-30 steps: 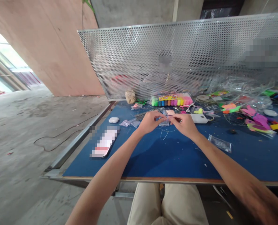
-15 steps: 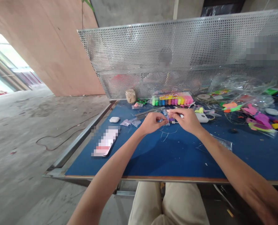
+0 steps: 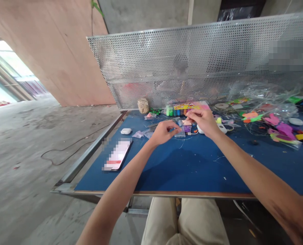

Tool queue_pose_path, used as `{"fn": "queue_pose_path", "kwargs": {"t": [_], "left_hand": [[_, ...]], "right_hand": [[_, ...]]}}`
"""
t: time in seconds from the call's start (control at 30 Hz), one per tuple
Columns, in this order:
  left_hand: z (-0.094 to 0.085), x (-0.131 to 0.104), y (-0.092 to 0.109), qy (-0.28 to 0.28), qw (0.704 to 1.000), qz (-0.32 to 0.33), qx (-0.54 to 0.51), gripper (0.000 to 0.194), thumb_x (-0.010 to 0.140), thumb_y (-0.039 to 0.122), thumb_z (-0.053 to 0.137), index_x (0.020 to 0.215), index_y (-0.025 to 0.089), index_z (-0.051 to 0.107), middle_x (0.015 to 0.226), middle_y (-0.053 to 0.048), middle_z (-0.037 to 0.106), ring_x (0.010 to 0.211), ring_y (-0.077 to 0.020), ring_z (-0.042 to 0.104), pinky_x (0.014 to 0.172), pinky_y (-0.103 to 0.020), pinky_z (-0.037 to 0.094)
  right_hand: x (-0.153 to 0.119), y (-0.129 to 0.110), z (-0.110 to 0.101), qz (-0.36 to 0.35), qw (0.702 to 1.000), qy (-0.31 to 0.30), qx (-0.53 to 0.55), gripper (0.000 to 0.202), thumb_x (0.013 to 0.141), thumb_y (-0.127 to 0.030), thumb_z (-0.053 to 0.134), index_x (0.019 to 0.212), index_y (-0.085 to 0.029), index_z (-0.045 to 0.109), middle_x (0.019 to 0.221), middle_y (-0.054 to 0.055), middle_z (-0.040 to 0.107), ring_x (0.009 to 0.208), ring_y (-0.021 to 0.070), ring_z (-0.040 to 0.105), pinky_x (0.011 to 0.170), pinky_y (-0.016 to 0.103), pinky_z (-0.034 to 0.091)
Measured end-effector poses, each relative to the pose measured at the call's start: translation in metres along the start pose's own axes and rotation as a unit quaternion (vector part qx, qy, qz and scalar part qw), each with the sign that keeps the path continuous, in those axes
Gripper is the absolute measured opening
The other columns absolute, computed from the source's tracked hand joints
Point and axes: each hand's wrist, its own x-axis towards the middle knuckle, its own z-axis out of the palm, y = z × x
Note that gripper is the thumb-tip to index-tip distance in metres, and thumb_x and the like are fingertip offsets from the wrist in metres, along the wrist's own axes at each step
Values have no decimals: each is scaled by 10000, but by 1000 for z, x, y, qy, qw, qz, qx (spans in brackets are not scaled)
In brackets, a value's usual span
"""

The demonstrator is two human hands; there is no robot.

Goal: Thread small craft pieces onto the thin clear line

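Note:
My left hand (image 3: 164, 132) is over the middle of the blue table, thumb and forefinger brought together in a pinch. Whatever it grips is too small to name. Higher and to its right, my right hand (image 3: 204, 121) pinches with its fingertips; what they hold is likewise too fine to make out. A small clear plastic bag (image 3: 180, 133) is by the left fingertips, next to a purple piece (image 3: 187, 129). Beneath the right hand a white device with a cable (image 3: 221, 128) is partly covered. A faint thin thread (image 3: 182, 143) shows below the hands.
A phone (image 3: 118, 154) and a white earbud case (image 3: 126, 131) lie at left. Behind the hands are a pack of coloured clay (image 3: 177, 110), a stone-like lump (image 3: 143, 105) and a perforated metal panel (image 3: 151, 64). Colourful cut-out pieces (image 3: 285, 131) and plastic wrapping (image 3: 266, 92) crowd the right side.
My right hand has risen slightly away from the left, widening the gap between them. The purple piece and small bag are more exposed. The thread loop below has shifted and looks fainter.

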Motion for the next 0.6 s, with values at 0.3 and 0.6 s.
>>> {"fn": "queue_pose_path", "kwargs": {"t": [0.3,0.6], "left_hand": [[6,0,-7,-4,998,-37,-60,357,928,483,534,897,159,681,862,-53,648,752,-142,572,665,-247,436],[9,-1,-6,-8,999,-21,-38,315,976,427,457,952,163,627,796,-23,599,632,-112,447,610,-231,369]], "right_hand": [[-10,13,-13,-89,984,5,-157,312,881,-486,596,822,-200,705,728,55,709,632,197,632,644,344,520],[-24,2,-14,-277,926,-72,-246,218,954,-329,521,1080,-273,690,1169,56,681,1142,254,592,1039,463,426]]}}
